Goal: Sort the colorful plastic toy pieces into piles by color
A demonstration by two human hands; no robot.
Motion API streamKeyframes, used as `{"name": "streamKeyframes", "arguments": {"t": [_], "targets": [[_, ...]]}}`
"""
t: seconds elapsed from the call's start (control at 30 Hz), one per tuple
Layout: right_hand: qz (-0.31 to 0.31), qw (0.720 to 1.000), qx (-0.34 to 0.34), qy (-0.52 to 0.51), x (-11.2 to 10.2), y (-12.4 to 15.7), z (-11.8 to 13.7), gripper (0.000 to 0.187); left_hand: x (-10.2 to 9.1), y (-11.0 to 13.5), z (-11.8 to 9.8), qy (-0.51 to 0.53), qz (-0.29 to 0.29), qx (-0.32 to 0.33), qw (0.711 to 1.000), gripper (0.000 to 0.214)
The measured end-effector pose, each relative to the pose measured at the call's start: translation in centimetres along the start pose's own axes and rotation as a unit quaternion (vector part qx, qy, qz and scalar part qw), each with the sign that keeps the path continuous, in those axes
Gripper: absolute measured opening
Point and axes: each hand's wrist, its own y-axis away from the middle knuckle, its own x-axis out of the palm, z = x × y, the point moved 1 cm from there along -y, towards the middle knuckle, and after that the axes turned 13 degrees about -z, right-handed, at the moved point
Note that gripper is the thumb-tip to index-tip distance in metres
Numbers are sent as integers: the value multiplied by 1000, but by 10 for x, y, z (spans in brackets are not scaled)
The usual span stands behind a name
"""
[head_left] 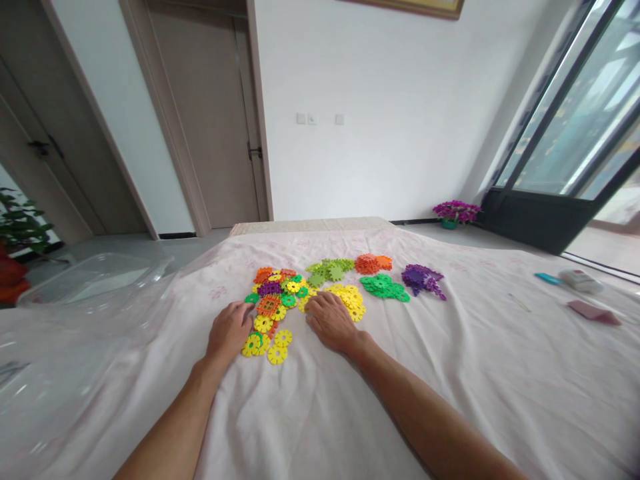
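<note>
Flat plastic snowflake-shaped pieces lie on a pale pink bedsheet. A mixed heap of yellow, green, orange and purple pieces sits in front of me. My left hand rests palm down beside loose yellow pieces, fingers curled onto them. My right hand lies palm down at the edge of a yellow pile, fingers bent on the sheet. Sorted piles lie farther back: light green, orange, green, purple.
A clear plastic tub sits at the bed's left edge. Small items, a teal one, a white one and a maroon one, lie at the right. Doors stand behind on the left, a glass sliding door on the right, a flower pot by the wall.
</note>
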Motion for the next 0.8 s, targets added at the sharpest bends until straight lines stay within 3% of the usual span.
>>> {"name": "streamKeyframes", "arguments": {"t": [0.27,0.6,0.8], "targets": [[-32,999,1,0,-3,1,0,21,1,1,2,1,-9,7,1000,30],[1,999,-36,-27,-2,1,-3,20,2,0,1,-1,-6,4,1000,31],[-5,1000,-12,-20,2,2,-5,25,1,1,1,1,-5,1,1000,31]]}}
